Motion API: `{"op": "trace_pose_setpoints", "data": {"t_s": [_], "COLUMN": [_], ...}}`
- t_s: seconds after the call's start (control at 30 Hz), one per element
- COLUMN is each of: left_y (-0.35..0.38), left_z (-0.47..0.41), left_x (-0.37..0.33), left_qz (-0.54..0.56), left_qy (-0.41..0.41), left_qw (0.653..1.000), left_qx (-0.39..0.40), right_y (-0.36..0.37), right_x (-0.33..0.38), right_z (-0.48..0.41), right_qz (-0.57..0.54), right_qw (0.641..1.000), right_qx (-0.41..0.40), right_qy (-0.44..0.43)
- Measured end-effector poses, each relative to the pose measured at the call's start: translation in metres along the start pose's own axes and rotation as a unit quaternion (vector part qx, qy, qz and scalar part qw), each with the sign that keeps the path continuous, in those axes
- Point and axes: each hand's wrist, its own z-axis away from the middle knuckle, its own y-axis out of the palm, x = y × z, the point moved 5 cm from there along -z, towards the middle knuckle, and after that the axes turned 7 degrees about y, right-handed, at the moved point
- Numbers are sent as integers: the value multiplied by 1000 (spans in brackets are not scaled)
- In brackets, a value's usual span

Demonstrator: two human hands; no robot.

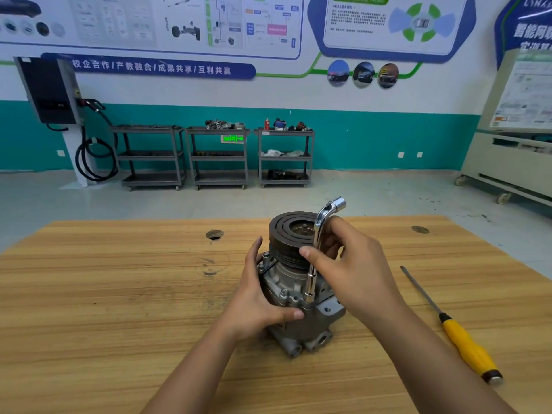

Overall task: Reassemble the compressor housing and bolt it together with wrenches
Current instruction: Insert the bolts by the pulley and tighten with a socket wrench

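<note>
A grey metal compressor (294,286) stands upright in the middle of the wooden table (119,294), its dark grooved pulley on top. My left hand (260,297) wraps around the housing's left side, thumb across the front. My right hand (348,264) grips the shaft of a chrome L-shaped socket wrench (316,252). The wrench stands vertical, its lower socket seated on a bolt at the housing's front flange, its bent upper end sticking up past the pulley. Other bolt heads show on the flange at the left.
A yellow-handled screwdriver (457,333) lies on the table to the right of the compressor. Two round holes are in the tabletop at the far left and far right. Three grey carts stand against the teal wall beyond the table.
</note>
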Motion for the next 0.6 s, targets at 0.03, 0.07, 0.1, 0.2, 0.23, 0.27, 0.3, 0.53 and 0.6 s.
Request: {"op": "trace_pose_setpoints", "data": {"t_s": [0.03, 0.07, 0.1, 0.2, 0.23, 0.27, 0.3, 0.53, 0.6], "left_y": [0, 0, 1, 2, 3, 4, 7, 46, 57], "left_z": [1, 2, 2, 5, 6, 8, 10, 26, 26], "left_x": [0, 0, 0, -2, -3, -4, -6, -24, -30], "left_qz": [-2, -5, -6, -26, -36, -46, -53, -160, -163], "left_qy": [0, 0, 0, 0, -1, -2, -3, -46, -75], "left_qw": [1000, 1000, 1000, 998, 997, 996, 994, 936, 920], "left_qx": [-5, -11, -18, -50, -64, -80, -98, -312, -349], "right_y": [-1, -2, -2, -1, -2, -4, -7, -18, -18], "right_x": [-1, -2, -3, -5, -5, -6, -7, -22, -28], "right_z": [0, -1, -2, -3, -2, -2, -2, -17, -21], "right_qz": [-16, -39, -63, -102, -104, -101, -93, -39, -46], "right_qw": [1000, 999, 997, 987, 985, 984, 985, 996, 996], "right_qx": [9, 20, 36, 113, 134, 141, 136, 36, 12], "right_qy": [6, 16, 26, 41, 42, 41, 41, 69, 80]}}
